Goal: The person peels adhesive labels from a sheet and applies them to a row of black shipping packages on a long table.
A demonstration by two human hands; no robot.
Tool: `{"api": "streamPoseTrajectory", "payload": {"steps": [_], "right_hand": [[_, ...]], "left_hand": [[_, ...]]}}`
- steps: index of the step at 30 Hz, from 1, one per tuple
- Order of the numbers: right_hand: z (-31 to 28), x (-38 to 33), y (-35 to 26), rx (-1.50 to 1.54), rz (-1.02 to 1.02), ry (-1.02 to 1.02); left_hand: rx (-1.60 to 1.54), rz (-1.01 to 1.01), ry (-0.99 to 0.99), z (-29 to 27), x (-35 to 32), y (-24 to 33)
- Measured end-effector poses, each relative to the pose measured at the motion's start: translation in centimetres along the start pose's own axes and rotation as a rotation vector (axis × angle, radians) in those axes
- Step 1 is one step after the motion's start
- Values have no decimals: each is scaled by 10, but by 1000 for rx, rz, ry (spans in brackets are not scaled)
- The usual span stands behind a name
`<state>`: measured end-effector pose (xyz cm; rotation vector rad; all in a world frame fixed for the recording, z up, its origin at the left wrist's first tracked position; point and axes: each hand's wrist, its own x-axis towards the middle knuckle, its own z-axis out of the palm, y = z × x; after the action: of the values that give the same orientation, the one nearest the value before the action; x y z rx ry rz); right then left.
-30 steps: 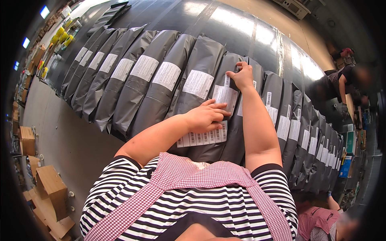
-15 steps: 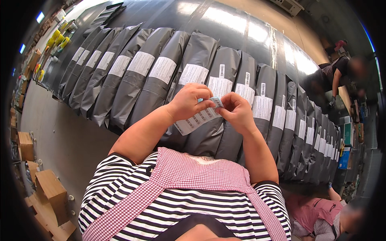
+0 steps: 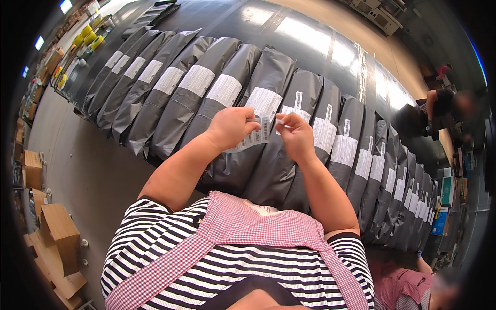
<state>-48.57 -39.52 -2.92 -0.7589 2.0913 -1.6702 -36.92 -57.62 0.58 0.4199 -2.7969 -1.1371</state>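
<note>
In front of me my left hand (image 3: 230, 127) grips a sheet of barcode labels (image 3: 264, 132), whose lower part hangs over a grey plastic mailing bag. My right hand (image 3: 296, 136) is pinched on a small white barcode label (image 3: 279, 123), just right of the sheet and apart from it. Both hands hover over a long row of stuffed grey mailing bags (image 3: 268, 70). White shipping labels (image 3: 264, 102) are stuck on the bags. From the middle of the row rightward, several bags also carry a narrow barcode label (image 3: 298, 99) above the white one.
The bags lie side by side on a dark, shiny table (image 3: 289, 39). Yellow tape rolls (image 3: 89, 37) stand at its far left. Cardboard boxes (image 3: 62, 235) are at the lower left. One co-worker (image 3: 436, 106) is at the far right, another (image 3: 400, 284) at the lower right.
My hands have moved apart. The small label has come away from the sheet into my right hand. My left hand has turned the sheet, and the view has shifted a little.
</note>
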Motion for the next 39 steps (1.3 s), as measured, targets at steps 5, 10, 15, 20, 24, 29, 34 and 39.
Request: {"api": "streamPoseTrajectory", "payload": {"steps": [5, 10, 15, 20, 24, 29, 34, 39], "right_hand": [[-9, 77, 6, 270, 126, 81], [14, 142, 33, 255, 181, 34], [17, 165, 50, 91, 201, 30], [19, 169, 47, -18, 198, 18], [22, 168, 49, -54, 168, 64], [28, 162, 47, -133, 88, 114], [28, 162, 55, -124, 52, 122], [28, 165, 62, -225, -30, 108]], "left_hand": [[172, 316, -208, -27, 25, -23], [121, 543, -233, 34, 47, -50], [157, 507, -319, 40, 44, -47], [162, 502, -314, 40, 43, -49], [157, 511, -303, 42, 44, -50], [144, 500, -300, 40, 42, -48], [137, 498, -296, 40, 42, -48], [139, 509, -291, 40, 43, -47]]}}
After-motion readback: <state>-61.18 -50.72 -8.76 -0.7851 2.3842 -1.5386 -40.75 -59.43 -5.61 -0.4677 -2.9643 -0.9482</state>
